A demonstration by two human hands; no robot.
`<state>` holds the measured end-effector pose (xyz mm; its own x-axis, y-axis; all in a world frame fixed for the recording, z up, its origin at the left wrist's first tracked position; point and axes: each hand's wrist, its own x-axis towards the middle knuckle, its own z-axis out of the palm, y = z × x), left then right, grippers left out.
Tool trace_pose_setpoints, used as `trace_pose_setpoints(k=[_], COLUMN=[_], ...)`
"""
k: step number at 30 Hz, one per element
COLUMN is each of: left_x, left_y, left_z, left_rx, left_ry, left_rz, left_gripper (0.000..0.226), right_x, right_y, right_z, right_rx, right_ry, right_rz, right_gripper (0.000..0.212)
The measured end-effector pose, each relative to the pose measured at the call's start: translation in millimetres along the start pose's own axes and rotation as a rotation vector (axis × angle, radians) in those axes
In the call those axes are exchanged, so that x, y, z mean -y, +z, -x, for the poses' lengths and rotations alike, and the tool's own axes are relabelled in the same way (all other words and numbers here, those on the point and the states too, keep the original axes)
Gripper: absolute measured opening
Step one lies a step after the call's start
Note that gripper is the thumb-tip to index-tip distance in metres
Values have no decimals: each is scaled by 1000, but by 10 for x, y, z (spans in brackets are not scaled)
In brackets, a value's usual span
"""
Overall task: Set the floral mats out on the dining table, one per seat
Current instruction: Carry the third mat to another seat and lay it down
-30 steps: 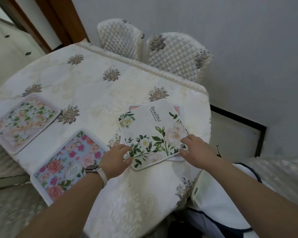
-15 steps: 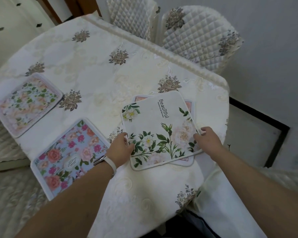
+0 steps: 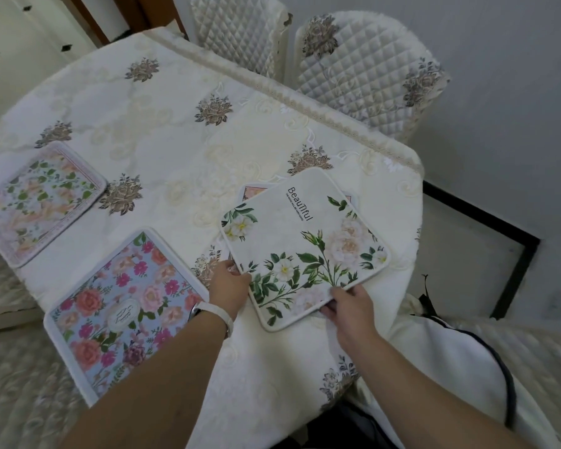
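Embroidered cloth tablecloth (image 3: 182, 124); quilted fabric chair covers (image 3: 363, 76).

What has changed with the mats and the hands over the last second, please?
The right hand slid from the white mat's right corner to its near edge, thumb on top. The left hand still holds the left edge. The mat beneath, the blue mat and the pale mat stayed put.
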<state>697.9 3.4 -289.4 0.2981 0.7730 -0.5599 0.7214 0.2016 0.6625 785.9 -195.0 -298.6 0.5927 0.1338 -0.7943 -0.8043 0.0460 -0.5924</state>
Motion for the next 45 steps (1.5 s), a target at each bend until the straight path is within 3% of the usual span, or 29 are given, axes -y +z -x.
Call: trace_pose_setpoints(k=[9, 13, 16, 21, 24, 28, 35, 45], left_x=[-172, -359, -560, -752, -730, -683, -546, -351], left_y=[141, 137, 165, 324, 457, 597, 505, -405], left_z=[15, -175, -289, -241, -188, -139, 17, 354], left_rx=[56, 68, 70, 337, 396, 334, 315, 101], left_ry=[-29, -45, 3, 87, 93, 151, 168, 95], left_rz=[286, 391, 262, -199, -233, -225, -115, 142], left_gripper=[20, 28, 23, 25, 28, 16, 9, 9], right_x=[93, 228, 334, 517, 594, 688, 686, 673], right_y=[-116, -485, -823, -1243, -1342, -1389, -1410, -612], right_z=[16, -15, -77, -168, -186, -170, -240, -86], right_rx=[4, 16, 37, 85, 121, 178, 75, 244], right_ry=[-153, -219, -231, -203, -208, -218, -334, -386], right_rz=[233, 445, 589, 648, 723, 804, 923, 872], right_gripper=[17, 25, 23, 21, 21, 24, 11, 12])
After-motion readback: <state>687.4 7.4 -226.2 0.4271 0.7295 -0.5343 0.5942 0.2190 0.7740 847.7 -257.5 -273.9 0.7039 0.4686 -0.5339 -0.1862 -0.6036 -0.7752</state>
